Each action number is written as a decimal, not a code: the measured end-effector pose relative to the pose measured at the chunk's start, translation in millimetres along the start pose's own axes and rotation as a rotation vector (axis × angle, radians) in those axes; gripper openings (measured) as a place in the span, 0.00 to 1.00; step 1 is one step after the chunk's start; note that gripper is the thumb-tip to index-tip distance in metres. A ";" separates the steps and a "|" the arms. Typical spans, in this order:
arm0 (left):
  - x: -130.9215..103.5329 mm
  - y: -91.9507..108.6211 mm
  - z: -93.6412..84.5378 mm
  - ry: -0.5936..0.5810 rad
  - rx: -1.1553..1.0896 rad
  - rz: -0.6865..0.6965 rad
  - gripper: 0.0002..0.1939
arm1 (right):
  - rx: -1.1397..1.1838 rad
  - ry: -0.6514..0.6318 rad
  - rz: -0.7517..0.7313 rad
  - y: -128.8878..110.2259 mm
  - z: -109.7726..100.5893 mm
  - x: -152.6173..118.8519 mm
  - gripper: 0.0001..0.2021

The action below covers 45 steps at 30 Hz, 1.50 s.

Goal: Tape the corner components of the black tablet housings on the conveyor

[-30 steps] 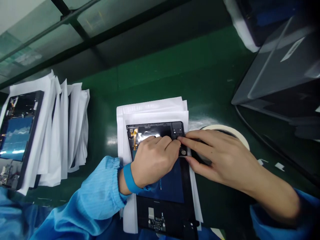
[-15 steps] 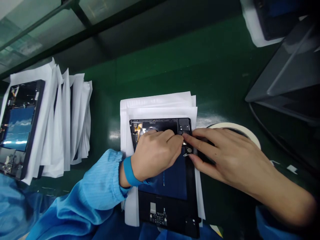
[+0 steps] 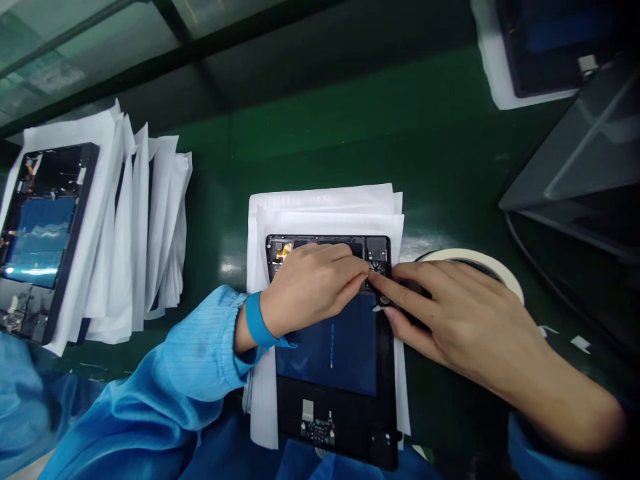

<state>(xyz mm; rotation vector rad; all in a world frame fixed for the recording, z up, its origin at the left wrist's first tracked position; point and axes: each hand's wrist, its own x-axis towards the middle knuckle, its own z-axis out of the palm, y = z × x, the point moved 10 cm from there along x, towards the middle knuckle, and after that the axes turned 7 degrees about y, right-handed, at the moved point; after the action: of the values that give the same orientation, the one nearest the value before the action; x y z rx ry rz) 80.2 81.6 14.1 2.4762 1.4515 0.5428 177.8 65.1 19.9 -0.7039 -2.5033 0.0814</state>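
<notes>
An opened tablet (image 3: 327,353) with its inner parts and a dark blue battery showing lies on white foam sleeves (image 3: 325,200). My left hand (image 3: 315,287), with a blue wrist strap (image 3: 259,320), is closed in a pinch over the tablet's upper part; what its fingertips hold, if anything, is hidden. From the right, my right hand (image 3: 450,307) rests at the tablet's upper right edge. Its index finger reaches in to meet the left fingertips, and its thumb is apart, close to a small white tab (image 3: 379,308).
A roll of cream tape (image 3: 507,277) lies partly under my right hand. To the left stands a stack of white sleeves (image 3: 135,247) with another opened tablet (image 3: 47,233) leaning on it. A grey stand (image 3: 575,153) with a cable (image 3: 540,280) occupies the right.
The view has shifted slightly. My left wrist has turned a little, uncovering more of the battery, while its fingertips stay beside my right index finger at the tablet's upper right.
</notes>
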 end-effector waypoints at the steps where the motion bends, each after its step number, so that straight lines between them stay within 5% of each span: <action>1: -0.2 -0.3 0.8 -0.003 -0.005 0.004 0.15 | -0.008 -0.007 -0.005 -0.6 0.7 0.0 0.14; 9: -2.6 -3.1 5.9 0.018 -0.026 0.008 0.16 | 0.162 0.117 0.119 9.7 -8.9 0.9 0.11; 15: -2.5 -1.9 4.8 0.056 -0.018 0.039 0.15 | -0.182 0.227 0.203 11.4 -22.4 7.7 0.13; 45: -2.6 -1.3 3.3 0.088 -0.034 0.035 0.10 | -0.247 0.161 0.189 3.9 -6.0 13.7 0.10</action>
<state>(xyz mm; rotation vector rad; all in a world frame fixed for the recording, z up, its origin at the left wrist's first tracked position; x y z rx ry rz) 79.4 80.0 10.1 2.4841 1.4203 0.6862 172.8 74.8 30.9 -1.0057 -2.3092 -0.2124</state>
